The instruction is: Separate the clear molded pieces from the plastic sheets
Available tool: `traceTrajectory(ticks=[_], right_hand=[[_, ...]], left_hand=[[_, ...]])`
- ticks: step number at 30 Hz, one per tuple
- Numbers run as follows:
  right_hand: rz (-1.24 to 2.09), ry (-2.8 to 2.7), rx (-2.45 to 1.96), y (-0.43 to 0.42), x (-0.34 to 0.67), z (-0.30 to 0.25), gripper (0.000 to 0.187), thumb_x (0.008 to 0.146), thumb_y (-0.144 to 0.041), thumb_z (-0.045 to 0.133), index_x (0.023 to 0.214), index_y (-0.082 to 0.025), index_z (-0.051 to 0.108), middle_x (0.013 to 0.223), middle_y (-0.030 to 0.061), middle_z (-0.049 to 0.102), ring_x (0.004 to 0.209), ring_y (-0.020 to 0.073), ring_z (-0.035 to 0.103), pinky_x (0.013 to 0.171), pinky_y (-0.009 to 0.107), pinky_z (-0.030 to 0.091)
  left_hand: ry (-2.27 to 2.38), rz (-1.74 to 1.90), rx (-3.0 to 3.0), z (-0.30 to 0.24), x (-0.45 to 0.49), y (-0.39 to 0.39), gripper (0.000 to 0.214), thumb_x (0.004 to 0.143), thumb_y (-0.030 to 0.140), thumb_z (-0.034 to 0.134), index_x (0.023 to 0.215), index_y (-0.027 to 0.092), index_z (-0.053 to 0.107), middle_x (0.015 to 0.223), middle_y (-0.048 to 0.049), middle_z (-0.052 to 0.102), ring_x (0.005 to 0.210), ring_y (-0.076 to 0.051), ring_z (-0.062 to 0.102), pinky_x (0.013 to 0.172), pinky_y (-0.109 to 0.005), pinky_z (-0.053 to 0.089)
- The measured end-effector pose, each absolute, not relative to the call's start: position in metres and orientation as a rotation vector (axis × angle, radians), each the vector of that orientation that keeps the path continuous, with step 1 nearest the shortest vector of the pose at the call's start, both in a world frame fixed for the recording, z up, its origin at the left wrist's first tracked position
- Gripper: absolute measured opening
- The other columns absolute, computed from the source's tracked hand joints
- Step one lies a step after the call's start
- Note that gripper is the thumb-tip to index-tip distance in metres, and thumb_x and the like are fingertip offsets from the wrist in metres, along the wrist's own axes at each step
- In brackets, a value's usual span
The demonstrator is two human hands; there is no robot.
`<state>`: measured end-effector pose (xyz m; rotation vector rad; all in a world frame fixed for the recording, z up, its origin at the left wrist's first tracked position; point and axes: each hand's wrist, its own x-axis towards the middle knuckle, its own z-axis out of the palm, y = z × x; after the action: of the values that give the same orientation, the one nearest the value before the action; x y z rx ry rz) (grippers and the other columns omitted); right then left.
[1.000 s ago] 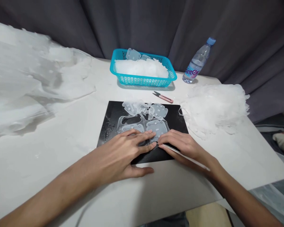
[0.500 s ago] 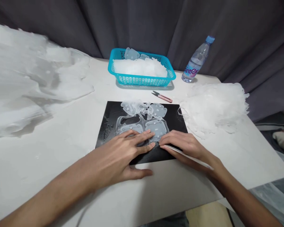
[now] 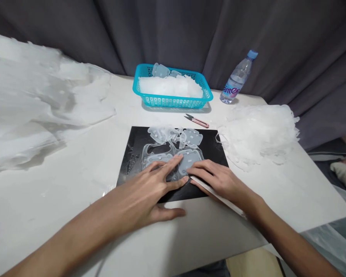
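On a black mat (image 3: 216,148) lies a translucent, rubbery-looking moulded sheet (image 3: 190,157), with rounded panels joined by thin trim. My left hand (image 3: 150,182) rests across its lower left part, fingers spread and pressing flat, thumb out over the table. Close to those fingertips, my right hand (image 3: 216,177) is closed around a slim white tool (image 3: 219,194) whose shaft slants back under the palm. The tool's tip meets the sheet's lower edge but is too hidden to make out. Part of the left panel is covered by my left hand.
Behind the mat lie pink-handled thread snips (image 3: 197,121). A turquoise basket (image 3: 173,100) holds whitish translucent pieces. A water bottle (image 3: 235,79) stands at the back right. Heaps of translucent material, one at the left (image 3: 31,104) and one at the right (image 3: 259,134), flank the white table (image 3: 83,161).
My right hand has slid a little to the left along the sheet's lower edge with the white tool. My left hand stays almost in place, its fingers slightly shifted.
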<state>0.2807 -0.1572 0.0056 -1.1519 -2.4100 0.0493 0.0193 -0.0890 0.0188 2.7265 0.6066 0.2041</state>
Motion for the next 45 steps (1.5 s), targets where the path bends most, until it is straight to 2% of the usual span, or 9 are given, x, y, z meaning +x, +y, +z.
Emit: traceTrajectory(ticks=[5,14,21,29,32,34,37,40,45], right_hand=[[0.032,-2.415,-1.178,-0.155,0.276,0.007,0.026,0.107,-0.016,0.049,0.128,-0.017,0.063,0.116,0.0146,0.07,0.103,0.0247,0.069,0.087,0.038,0.06],[0.38,-2.062,-1.302,-0.151,0.268,0.012,0.021,0.107,-0.018,0.05,0.12,-0.019,0.066,0.111,0.011,0.067,0.104,0.0214,0.069,0.095,0.036,0.059],[0.544,-2.16,-1.239,-0.156,0.277,0.015,0.021,0.106,-0.021,0.057,0.124,-0.018,0.068,0.115,0.0109,0.067,0.11,0.0209,0.067,0.098,0.035,0.056],[0.842,-2.046,-1.238,-0.159,0.288,0.026,0.014,0.103,-0.02,0.063,0.116,-0.022,0.067,0.115,0.0065,0.064,0.099,0.0156,0.064,0.09,0.03,0.054],[0.759,-2.046,-1.261,-0.159,0.291,0.03,0.006,0.105,-0.021,0.059,0.106,-0.021,0.066,0.111,0.0059,0.065,0.104,0.0179,0.062,0.094,0.033,0.052],[0.578,-2.102,-1.266,-0.159,0.291,0.03,0.014,0.108,-0.019,0.052,0.102,-0.021,0.064,0.111,0.0076,0.066,0.109,0.021,0.058,0.097,0.038,0.05],[0.327,-2.229,-1.258,-0.156,0.287,0.023,0.021,0.11,-0.016,0.043,0.111,-0.019,0.064,0.117,0.0121,0.065,0.112,0.0245,0.055,0.097,0.043,0.05],[0.209,-2.33,-1.253,-0.153,0.281,0.014,0.021,0.11,-0.02,0.046,0.121,-0.015,0.063,0.117,0.0148,0.066,0.104,0.0251,0.058,0.091,0.043,0.052],[0.071,-2.361,-1.215,-0.149,0.275,0.007,0.018,0.107,-0.022,0.054,0.116,-0.013,0.067,0.109,0.0128,0.069,0.096,0.0242,0.06,0.087,0.039,0.052]], left_hand=[[0.613,0.18,2.697,0.02,0.02,-0.091,0.072,0.088,0.07,0.069,0.15,0.035,0.058,0.174,-0.0132,0.027,0.141,-0.045,0.054,0.112,-0.06,0.048],[0.642,0.149,2.618,0.026,0.022,-0.09,0.074,0.083,0.063,0.078,0.149,0.034,0.06,0.173,-0.0139,0.03,0.146,-0.046,0.049,0.116,-0.06,0.045],[0.648,0.082,2.553,0.041,0.025,-0.086,0.05,0.096,0.054,0.068,0.142,0.033,0.067,0.173,-0.0111,0.028,0.152,-0.042,0.042,0.121,-0.059,0.038],[0.668,-0.004,2.605,0.04,0.026,-0.084,0.052,0.099,0.056,0.063,0.146,0.034,0.063,0.172,-0.0145,0.025,0.155,-0.041,0.038,0.121,-0.059,0.035],[0.667,-0.001,2.605,0.041,0.027,-0.084,0.048,0.1,0.056,0.061,0.145,0.037,0.063,0.172,-0.0129,0.027,0.155,-0.04,0.037,0.121,-0.058,0.036],[0.676,0.008,2.585,0.041,0.028,-0.085,0.045,0.102,0.055,0.058,0.143,0.037,0.065,0.172,-0.0117,0.028,0.155,-0.039,0.038,0.121,-0.057,0.036],[0.705,0.027,2.542,0.041,0.028,-0.084,0.042,0.103,0.055,0.055,0.138,0.035,0.07,0.173,-0.011,0.028,0.154,-0.039,0.039,0.122,-0.057,0.034],[0.73,0.026,2.499,0.041,0.028,-0.081,0.038,0.105,0.051,0.053,0.133,0.036,0.074,0.173,-0.0096,0.029,0.154,-0.039,0.039,0.122,-0.058,0.032],[0.762,0.131,2.504,0.039,0.029,-0.076,0.032,0.106,0.043,0.05,0.115,0.037,0.081,0.161,-0.0045,0.052,0.143,-0.037,0.051,0.118,-0.058,0.032]])
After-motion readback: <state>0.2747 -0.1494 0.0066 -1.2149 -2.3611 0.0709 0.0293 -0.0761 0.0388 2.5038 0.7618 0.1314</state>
